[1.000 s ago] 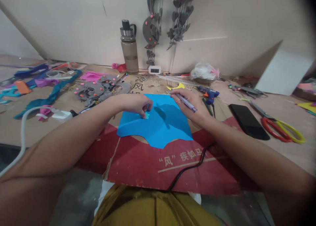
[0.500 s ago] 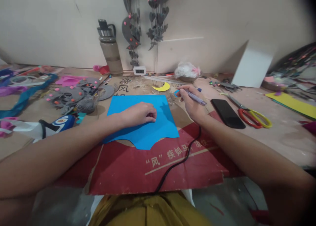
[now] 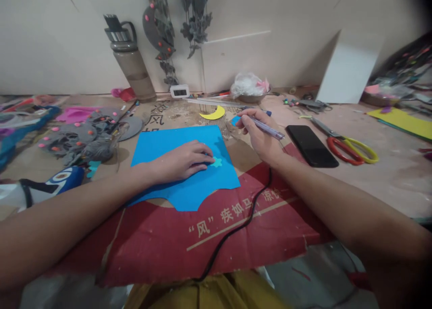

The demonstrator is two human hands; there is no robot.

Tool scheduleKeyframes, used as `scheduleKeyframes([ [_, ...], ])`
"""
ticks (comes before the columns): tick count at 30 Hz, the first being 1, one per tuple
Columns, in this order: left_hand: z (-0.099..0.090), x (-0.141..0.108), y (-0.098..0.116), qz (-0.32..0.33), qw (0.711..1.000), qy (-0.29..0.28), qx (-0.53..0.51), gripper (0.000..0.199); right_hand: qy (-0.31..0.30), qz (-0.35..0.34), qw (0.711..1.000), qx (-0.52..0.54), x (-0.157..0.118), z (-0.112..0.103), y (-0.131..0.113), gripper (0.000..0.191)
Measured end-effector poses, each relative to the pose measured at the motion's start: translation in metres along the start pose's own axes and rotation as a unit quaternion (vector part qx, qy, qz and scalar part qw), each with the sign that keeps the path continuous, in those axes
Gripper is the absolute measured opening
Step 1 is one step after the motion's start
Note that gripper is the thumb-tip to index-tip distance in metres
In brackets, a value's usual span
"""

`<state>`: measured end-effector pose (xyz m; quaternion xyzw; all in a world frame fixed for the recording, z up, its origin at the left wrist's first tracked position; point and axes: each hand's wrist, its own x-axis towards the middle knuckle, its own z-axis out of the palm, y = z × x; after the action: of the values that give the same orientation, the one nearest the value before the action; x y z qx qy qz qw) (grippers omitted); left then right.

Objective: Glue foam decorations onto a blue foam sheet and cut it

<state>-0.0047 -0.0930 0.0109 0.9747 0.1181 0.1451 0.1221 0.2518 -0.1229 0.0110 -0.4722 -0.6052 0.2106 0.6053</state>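
Observation:
A blue sheet [image 3: 175,142] with a scalloped front edge lies on red and brown cardboard [image 3: 162,250]. My left hand [image 3: 192,162] rests on it, fingertips on a small teal flower-shaped piece [image 3: 216,161]. Beyond the sheet's right corner, my right hand [image 3: 258,135] is closed on a pen [image 3: 266,128] with a clear barrel. A small blue piece [image 3: 235,120] shows at the fingertips of that hand. Behind the sheet lies a yellow crescent [image 3: 214,113].
On the right are a black phone [image 3: 311,146], scissors [image 3: 347,147] and yellow sheets [image 3: 405,122]. A bottle [image 3: 131,65], clock [image 3: 180,91] and bowl [image 3: 253,95] stand behind. Grey felt pieces [image 3: 84,135] lie left; a black cord [image 3: 232,230] crosses the cardboard.
The view has shifted to the right. My left hand's fingers have uncurled, and the teal flower piece now shows under their tips. The blue piece at my right fingertips is more visible.

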Motion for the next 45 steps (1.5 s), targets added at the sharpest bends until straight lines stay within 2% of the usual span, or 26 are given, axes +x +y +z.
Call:
scheduleKeyframes([
  [4,0.009,0.005,0.006,0.031,0.998,-0.020,0.042,0.028,-0.012,-0.012,1.000,0.002,0.001,-0.002,0.000,0.025],
  [10,0.009,0.008,0.008,0.028,0.999,-0.017,0.018,0.028,-0.022,-0.006,1.000,-0.014,-0.002,-0.001,-0.004,0.028],
  [13,0.009,0.007,0.006,0.017,0.999,0.021,-0.025,0.028,-0.035,-0.005,0.999,-0.018,-0.005,0.000,-0.006,0.029],
  [18,0.006,0.006,0.001,-0.063,0.985,0.131,-0.091,0.022,-0.040,0.004,0.999,-0.017,-0.007,0.003,0.000,0.026],
  [21,-0.006,0.005,0.003,-0.114,0.966,0.188,-0.136,0.015,-0.053,0.016,0.998,0.000,-0.009,0.006,0.010,0.022],
  [23,-0.021,0.005,0.010,-0.137,0.941,0.247,-0.187,0.015,-0.066,0.017,0.998,-0.005,-0.011,0.007,0.016,0.021],
  [25,-0.039,0.006,0.017,-0.107,0.910,0.308,-0.255,0.015,-0.071,0.005,0.997,-0.018,-0.012,0.008,0.020,0.020],
  [29,-0.067,0.014,0.021,-0.058,0.899,0.341,-0.271,0.018,-0.080,-0.008,0.996,-0.030,-0.013,0.007,0.023,0.018],
  [32,-0.072,0.020,0.012,-0.025,0.894,0.354,-0.274,0.016,-0.075,-0.010,0.996,-0.052,-0.012,0.005,0.023,0.016],
  [34,-0.074,0.024,0.009,-0.034,0.875,0.373,-0.306,0.017,-0.070,-0.010,0.995,-0.068,-0.012,0.005,0.022,0.017],
  [37,-0.084,0.031,0.018,0.006,0.843,0.398,-0.362,0.019,-0.078,-0.015,0.994,-0.076,-0.012,0.004,0.021,0.022],
  [39,-0.096,0.036,0.032,0.033,0.840,0.404,-0.361,0.030,-0.080,-0.008,0.993,-0.080,-0.012,0.004,0.021,0.024],
  [41,-0.106,0.041,0.045,0.071,0.854,0.420,-0.300,0.048,-0.073,0.006,0.994,-0.077,-0.012,0.005,0.022,0.023],
  [43,-0.112,0.044,0.053,0.037,0.867,0.435,-0.239,0.076,-0.064,0.014,0.996,-0.068,-0.012,0.006,0.023,0.022],
  [44,-0.113,0.045,0.055,0.005,0.870,0.443,-0.215,0.082,-0.062,0.015,0.996,-0.066,-0.012,0.007,0.023,0.022],
  [45,-0.112,0.045,0.056,-0.023,0.867,0.456,-0.199,0.079,-0.061,0.013,0.996,-0.066,-0.012,0.007,0.023,0.022],
])
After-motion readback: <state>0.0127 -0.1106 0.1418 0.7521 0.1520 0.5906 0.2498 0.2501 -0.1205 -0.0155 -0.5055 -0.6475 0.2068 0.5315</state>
